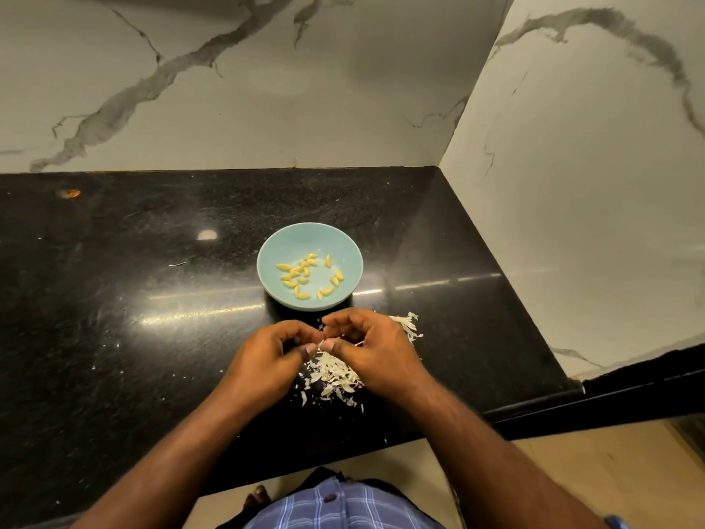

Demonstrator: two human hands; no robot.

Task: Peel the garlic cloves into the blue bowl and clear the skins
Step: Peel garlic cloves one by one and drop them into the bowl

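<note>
Pinching clove (322,340) between both hands, left hand (267,357), right hand (372,347), above skins (335,372); slip risks clove dropping among skins, missing bowl (267,269).

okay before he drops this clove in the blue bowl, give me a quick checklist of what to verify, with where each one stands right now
1. Both hands on the clove: left hand and right hand pinch something small between their fingertips: ok.
2. Clove fully peeled: hidden by the fingers: cannot tell.
3. Blue bowl within reach, just beyond the hands: ok.
4. Bowl holds only peeled cloves, no skins visible: ok.
5. Skins cleared: skins lie piled on the black counter under and beside the hands: not ok.
</note>
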